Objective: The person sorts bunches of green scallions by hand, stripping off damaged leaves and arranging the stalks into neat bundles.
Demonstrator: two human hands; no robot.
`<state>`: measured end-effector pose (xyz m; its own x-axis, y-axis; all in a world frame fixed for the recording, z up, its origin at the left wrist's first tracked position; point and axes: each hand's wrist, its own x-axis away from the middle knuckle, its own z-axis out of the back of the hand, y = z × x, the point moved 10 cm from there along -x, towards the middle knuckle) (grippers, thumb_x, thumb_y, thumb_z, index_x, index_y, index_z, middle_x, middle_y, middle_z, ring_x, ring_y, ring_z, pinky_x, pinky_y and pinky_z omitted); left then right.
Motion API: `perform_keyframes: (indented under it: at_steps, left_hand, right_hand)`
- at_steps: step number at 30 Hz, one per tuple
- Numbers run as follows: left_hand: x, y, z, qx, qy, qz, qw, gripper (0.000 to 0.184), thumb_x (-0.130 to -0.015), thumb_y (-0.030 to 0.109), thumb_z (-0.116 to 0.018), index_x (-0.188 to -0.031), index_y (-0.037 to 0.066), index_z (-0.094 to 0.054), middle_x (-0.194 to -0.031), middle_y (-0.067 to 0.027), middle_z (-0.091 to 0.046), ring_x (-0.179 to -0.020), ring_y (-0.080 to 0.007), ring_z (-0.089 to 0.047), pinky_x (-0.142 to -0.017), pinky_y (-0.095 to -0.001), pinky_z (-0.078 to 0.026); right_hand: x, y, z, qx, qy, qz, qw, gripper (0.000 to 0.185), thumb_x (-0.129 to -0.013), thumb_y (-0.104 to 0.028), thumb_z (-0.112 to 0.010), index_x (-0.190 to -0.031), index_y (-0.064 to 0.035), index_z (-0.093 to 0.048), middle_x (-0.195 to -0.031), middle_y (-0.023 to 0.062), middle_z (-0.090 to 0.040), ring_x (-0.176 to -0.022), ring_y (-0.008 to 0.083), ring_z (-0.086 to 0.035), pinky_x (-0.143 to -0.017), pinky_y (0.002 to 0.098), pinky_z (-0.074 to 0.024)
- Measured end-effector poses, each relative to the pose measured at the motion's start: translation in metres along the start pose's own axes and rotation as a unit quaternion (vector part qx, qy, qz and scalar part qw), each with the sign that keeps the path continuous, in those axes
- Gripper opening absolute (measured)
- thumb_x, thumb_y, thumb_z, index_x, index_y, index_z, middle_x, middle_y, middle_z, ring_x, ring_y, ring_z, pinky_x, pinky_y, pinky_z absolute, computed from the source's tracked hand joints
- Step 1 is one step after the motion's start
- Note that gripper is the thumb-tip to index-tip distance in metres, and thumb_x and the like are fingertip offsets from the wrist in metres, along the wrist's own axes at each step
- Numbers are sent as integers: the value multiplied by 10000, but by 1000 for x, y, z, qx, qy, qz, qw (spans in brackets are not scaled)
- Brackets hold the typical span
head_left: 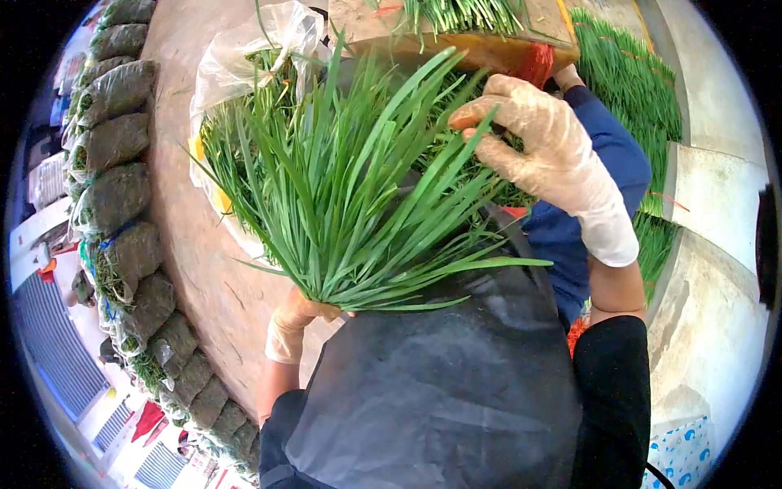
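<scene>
My left hand (297,322), in a pale thin glove, is closed round the base of a bunch of green chives (334,196). The long flat leaves fan upward and to the right above the black apron (440,391) on my lap. At the upper right, my right hand (538,143), gloved likewise, has its thumb and fingertips drawn together round one chive leaf near its tip. Behind the bunch, a clear plastic bag (224,69) holds more loose greens, partly hidden by the leaves.
Cut chives (472,15) lie on a low wooden surface (440,41) ahead, with red ties (538,63) at its edge. Bundled chives (627,77) are stacked along the right wall. A long row of packed bags (114,196) curves down the left.
</scene>
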<state>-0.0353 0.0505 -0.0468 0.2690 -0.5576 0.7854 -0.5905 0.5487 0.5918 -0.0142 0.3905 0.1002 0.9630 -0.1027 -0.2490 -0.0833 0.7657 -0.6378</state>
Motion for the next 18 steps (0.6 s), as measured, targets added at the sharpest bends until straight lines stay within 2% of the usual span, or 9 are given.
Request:
perform_keyframes:
  at_steps: [3,5,6,8,10,12,13,14,18]
  left_hand:
    - [1,6,-5,11,-31,-14,999,521,-548,-36,-651,-1068,-45,-609,-811,-159,-677,-653,-203,-648,-467,-240,-441]
    - [2,2,-4,-4,-22,7,1000,528,-542,-25,-653,-1068,-42,-611,-810,-157,-678,-652,-196,-645,-468,-237,-440]
    - [1,-2,-3,-18,-13,28,999,535,-535,-14,-654,-1068,-40,-613,-808,-155,-679,-650,-189,-642,-469,-234,-440]
    - [1,6,-9,-12,-20,-6,1000,593,-507,-3,-663,-1096,-35,-604,-806,-143,-678,-657,-184,-638,-470,-233,-439]
    - [1,11,-13,39,-24,-41,998,642,-491,-2,-664,-1128,-31,-589,-799,-134,-673,-664,-185,-636,-470,-234,-439]
    - [-1,4,-14,59,-28,-42,997,661,-483,-5,-658,-1138,-31,-583,-796,-133,-671,-666,-189,-636,-471,-236,-441]
    - [-1,3,-15,78,-31,-44,996,679,-474,-8,-652,-1148,-31,-577,-793,-131,-669,-669,-192,-636,-471,-238,-442]
    - [0,4,-15,78,-30,-43,996,679,-474,-8,-652,-1148,-31,-577,-793,-131,-669,-669,-192,-636,-471,-238,-442]
    - [-1,8,-14,50,-24,-36,998,687,-468,-20,-636,-1151,-33,-574,-794,-136,-669,-661,-195,-636,-467,-237,-439]
  right_hand:
    - [-7,1,-17,44,-2,-9,999,262,-810,-334,-628,-918,-96,-649,-907,109,-591,-880,300,-603,-738,398,-500]
    - [-13,-4,-31,40,-3,49,998,303,-813,-371,-617,-901,-83,-656,-865,109,-595,-851,305,-609,-728,398,-504]
    - [-14,-2,-38,40,-2,48,998,303,-813,-371,-617,-901,-83,-656,-865,109,-595,-851,305,-609,-728,398,-504]
    - [-14,-13,-60,35,-65,116,990,320,-844,-381,-590,-865,-68,-656,-805,120,-597,-815,317,-613,-732,401,-506]
    - [-16,-15,-55,7,-53,110,993,289,-866,-338,-596,-849,-54,-650,-771,120,-604,-783,306,-620,-714,390,-502]
    - [-17,21,-36,-201,29,-21,979,237,-863,-278,-625,-858,-42,-645,-797,117,-621,-782,284,-623,-704,372,-495]
    - [-20,25,-28,-200,52,-7,978,210,-856,-238,-647,-877,-29,-641,-815,114,-631,-782,279,-627,-706,362,-492]
    - [-15,30,-24,-166,48,-34,984,230,-854,-251,-648,-918,-30,-644,-848,120,-645,-815,291,-638,-727,363,-502]
    - [-17,5,-34,-39,-26,25,999,367,-829,-350,-646,-1072,-75,-621,-913,136,-662,-874,308,-647,-757,381,-519]
